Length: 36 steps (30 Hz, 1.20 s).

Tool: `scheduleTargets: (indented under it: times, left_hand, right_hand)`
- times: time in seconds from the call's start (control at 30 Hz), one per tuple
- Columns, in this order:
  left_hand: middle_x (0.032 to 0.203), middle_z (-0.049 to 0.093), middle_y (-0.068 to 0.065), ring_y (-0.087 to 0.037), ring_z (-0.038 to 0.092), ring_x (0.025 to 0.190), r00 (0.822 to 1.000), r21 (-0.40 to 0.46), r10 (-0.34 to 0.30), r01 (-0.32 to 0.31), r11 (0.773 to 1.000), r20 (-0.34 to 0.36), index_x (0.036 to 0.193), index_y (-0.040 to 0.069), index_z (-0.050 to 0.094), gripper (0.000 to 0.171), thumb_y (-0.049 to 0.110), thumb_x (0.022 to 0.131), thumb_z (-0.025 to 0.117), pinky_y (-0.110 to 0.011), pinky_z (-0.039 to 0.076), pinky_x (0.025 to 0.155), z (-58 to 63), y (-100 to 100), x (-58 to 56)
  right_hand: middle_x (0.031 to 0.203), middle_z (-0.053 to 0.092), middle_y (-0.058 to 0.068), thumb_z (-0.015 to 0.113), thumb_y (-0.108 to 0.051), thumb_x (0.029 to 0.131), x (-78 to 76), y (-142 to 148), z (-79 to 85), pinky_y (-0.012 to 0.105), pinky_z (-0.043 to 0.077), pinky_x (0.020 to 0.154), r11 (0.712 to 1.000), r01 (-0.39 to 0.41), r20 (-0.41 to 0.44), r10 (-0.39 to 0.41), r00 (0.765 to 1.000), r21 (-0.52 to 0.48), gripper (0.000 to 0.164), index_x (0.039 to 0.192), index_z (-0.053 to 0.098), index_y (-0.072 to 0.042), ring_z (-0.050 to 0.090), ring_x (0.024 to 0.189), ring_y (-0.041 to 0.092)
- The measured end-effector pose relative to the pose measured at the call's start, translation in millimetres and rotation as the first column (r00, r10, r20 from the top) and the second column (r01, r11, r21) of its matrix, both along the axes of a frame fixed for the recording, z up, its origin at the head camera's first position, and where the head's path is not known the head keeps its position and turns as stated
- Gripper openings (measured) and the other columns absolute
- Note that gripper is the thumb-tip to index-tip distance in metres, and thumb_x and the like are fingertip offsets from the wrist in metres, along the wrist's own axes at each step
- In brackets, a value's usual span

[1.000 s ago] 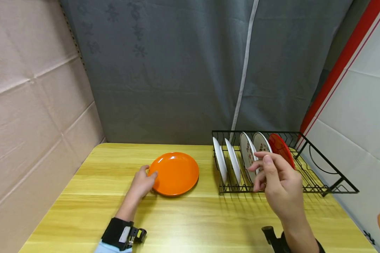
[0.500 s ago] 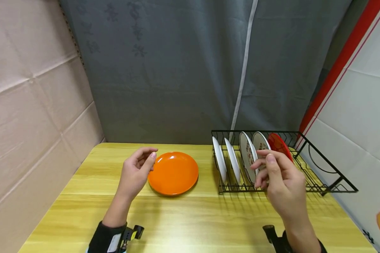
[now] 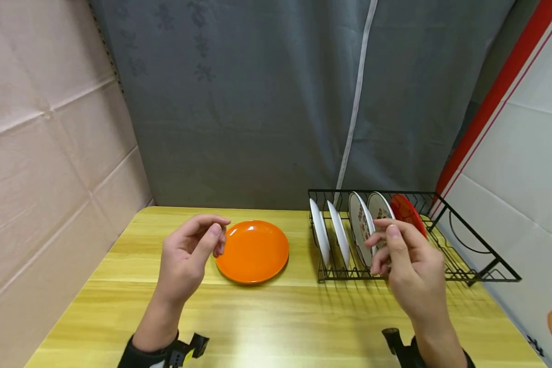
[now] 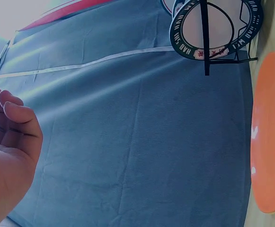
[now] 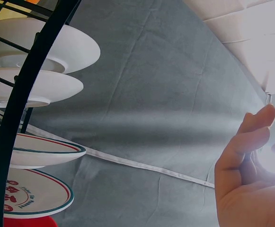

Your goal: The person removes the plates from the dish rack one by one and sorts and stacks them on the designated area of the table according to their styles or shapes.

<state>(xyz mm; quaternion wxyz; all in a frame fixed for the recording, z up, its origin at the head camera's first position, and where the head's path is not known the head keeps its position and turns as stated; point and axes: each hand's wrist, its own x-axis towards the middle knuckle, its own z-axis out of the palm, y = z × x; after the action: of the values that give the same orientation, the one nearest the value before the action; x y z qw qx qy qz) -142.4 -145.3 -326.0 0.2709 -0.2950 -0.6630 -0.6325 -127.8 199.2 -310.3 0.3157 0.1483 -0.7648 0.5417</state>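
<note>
An orange plate (image 3: 253,253) lies flat on the wooden table. My left hand (image 3: 186,260) hovers just left of it, fingers loosely curled and holding nothing; in the left wrist view the plate (image 4: 272,132) is well apart from the hand (image 4: 14,142). My right hand (image 3: 411,271) hangs in front of the black dish rack (image 3: 476,235), loosely curled around nothing. Upright in the rack stand two white plates (image 3: 319,232), two patterned plates (image 3: 360,227) and a red plate (image 3: 405,212). The right hand partly hides the patterned and red plates.
A grey curtain (image 3: 239,112) hangs behind the wooden table (image 3: 267,327). Pale cloth (image 3: 50,153) covers the left side, and a white sheet (image 3: 520,189) with a red border stands at the right, close to the rack.
My left hand has let go of the orange plate's left rim, lifted and drawn back toward me to the left. The plate stays in place. My right hand has barely moved.
</note>
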Motion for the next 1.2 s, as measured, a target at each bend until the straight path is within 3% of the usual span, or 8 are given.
scheduleTargets:
  times: [0.37, 0.5, 0.6, 0.73, 0.83, 0.97, 1.1, 1.2]
  left_hand:
    - [0.083, 0.062, -0.006, -0.015, 0.056, 0.068, 1.0, 0.009, -0.019, 0.019, 1.0, -0.025, 0.107, -0.015, 0.065, 0.015, -0.012, 0.104, 0.051, -0.023, 0.052, 0.059, -0.2, 0.1, -3.6]
    - [0.083, 0.062, -0.006, -0.014, 0.056, 0.067, 0.999, 0.002, -0.02, 0.02, 1.0, -0.027, 0.107, -0.014, 0.066, 0.015, -0.012, 0.104, 0.051, -0.023, 0.052, 0.059, 0.1, 0.4, -4.1]
    - [0.083, 0.062, -0.006, -0.014, 0.056, 0.067, 1.0, -0.003, -0.017, 0.017, 1.0, -0.024, 0.107, -0.014, 0.066, 0.016, -0.012, 0.104, 0.051, -0.023, 0.052, 0.059, 0.4, 0.6, -4.1]
    - [0.083, 0.062, -0.006, -0.014, 0.056, 0.067, 1.0, -0.01, -0.014, 0.013, 1.0, -0.022, 0.107, -0.013, 0.066, 0.016, -0.012, 0.104, 0.05, -0.023, 0.052, 0.059, 0.2, 0.7, -4.2]
    - [0.083, 0.062, -0.006, -0.014, 0.056, 0.066, 0.999, -0.013, -0.02, 0.02, 1.0, -0.025, 0.107, -0.013, 0.066, 0.016, -0.012, 0.104, 0.05, -0.023, 0.052, 0.058, -0.7, 0.7, -4.5]
    - [0.083, 0.061, -0.006, -0.014, 0.055, 0.066, 0.999, -0.01, -0.034, 0.034, 0.999, -0.035, 0.106, -0.013, 0.066, 0.016, -0.013, 0.104, 0.05, -0.024, 0.052, 0.058, -2.6, 0.3, -5.8]
    - [0.083, 0.061, -0.006, -0.014, 0.055, 0.066, 0.999, -0.01, -0.031, 0.031, 0.999, -0.03, 0.106, -0.013, 0.066, 0.016, -0.013, 0.104, 0.05, -0.024, 0.052, 0.058, -3.9, 0.0, -6.1]
    - [0.083, 0.061, -0.006, -0.014, 0.055, 0.066, 1.0, -0.018, -0.017, 0.017, 1.0, -0.01, 0.106, -0.011, 0.067, 0.017, -0.012, 0.104, 0.05, -0.024, 0.052, 0.058, -4.0, 0.2, -5.1]
  right_hand:
    - [0.088, 0.075, -0.001, 0.046, 0.007, 0.108, -8.2, 12.7, -2.0, 0.018, 0.049, 0.049, 0.985, -0.152, -0.177, 0.136, 0.975, -0.082, 0.028, 0.117, 0.072, 0.001, 0.06, 0.05, 0.008]
    - [0.087, 0.075, -0.005, 0.047, 0.002, 0.11, -6.6, 19.5, 4.1, 0.016, 0.05, 0.05, 0.999, -0.029, -0.142, 0.026, 0.989, -0.022, 0.027, 0.116, 0.073, -0.002, 0.061, 0.05, 0.007]
    - [0.087, 0.072, -0.016, 0.053, -0.004, 0.11, -6.4, 31.7, 8.6, 0.013, 0.049, 0.049, 0.983, 0.169, -0.12, -0.16, 0.98, 0.076, 0.022, 0.117, 0.074, -0.002, 0.06, 0.05, 0.001]
    - [0.094, 0.074, -0.013, 0.059, -0.019, 0.109, -10.8, 56.5, 10.1, 0.009, 0.043, 0.049, 0.878, 0.425, -0.022, -0.431, 0.902, 0.221, 0.026, 0.125, 0.074, -0.005, 0.054, 0.057, -0.016]
    - [0.108, 0.075, 0.011, 0.056, -0.03, 0.109, -17.5, 75.5, 8.4, 0.012, 0.041, 0.052, 0.794, 0.475, 0.116, -0.551, 0.827, 0.38, 0.035, 0.132, 0.07, -0.006, 0.068, 0.076, 0.001]
    - [0.126, 0.064, 0.031, 0.049, -0.038, 0.111, -32.3, 99.9, 0.0, 0.031, 0.049, 0.059, 0.725, 0.344, 0.268, -0.584, 0.767, 0.597, 0.05, 0.137, 0.06, 0.003, 0.064, 0.101, 0.045]
    - [0.139, 0.051, 0.045, 0.048, -0.045, 0.111, -50.4, 121.6, -14.2, 0.067, 0.054, 0.084, 0.658, 0.126, 0.394, -0.582, 0.712, 0.743, 0.068, 0.145, 0.048, 0.015, 0.053, 0.119, 0.062]
    - [0.141, 0.047, 0.05, 0.051, -0.044, 0.109, -63.3, 132.4, -27.2, 0.073, 0.051, 0.094, 0.616, 0.005, 0.46, -0.592, 0.662, 0.787, 0.075, 0.145, 0.043, 0.022, 0.05, 0.123, 0.067]
